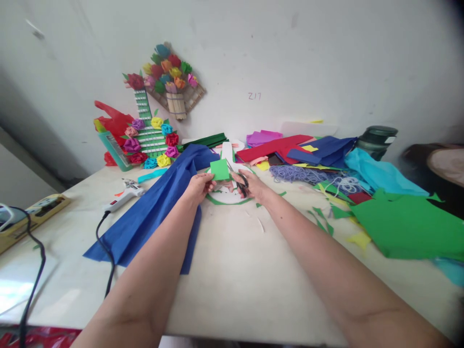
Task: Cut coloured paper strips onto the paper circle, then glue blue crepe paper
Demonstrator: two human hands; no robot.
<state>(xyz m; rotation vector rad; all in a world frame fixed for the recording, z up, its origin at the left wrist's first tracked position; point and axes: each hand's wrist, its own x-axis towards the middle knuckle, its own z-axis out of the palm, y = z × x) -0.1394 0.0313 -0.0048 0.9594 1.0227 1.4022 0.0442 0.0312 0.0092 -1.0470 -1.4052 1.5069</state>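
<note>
My left hand [199, 186] pinches a small green paper square [219, 169] and holds it upright above the table. My right hand [250, 185] is closed round black-handled scissors [239, 180], whose blades point up-left and meet the square's right edge. A thin curled green paper strip [224, 200] lies on the table just under both hands. A long blue paper sheet [152, 212] lies under my left forearm.
A white glue gun [122, 195] with a black cord lies at the left. Paper-flower crafts [152, 140] lean on the wall. Coloured paper sheets, a large green sheet [409, 224], purple string [300, 173] and green scraps crowd the right. A dark jar [376, 140] stands behind them.
</note>
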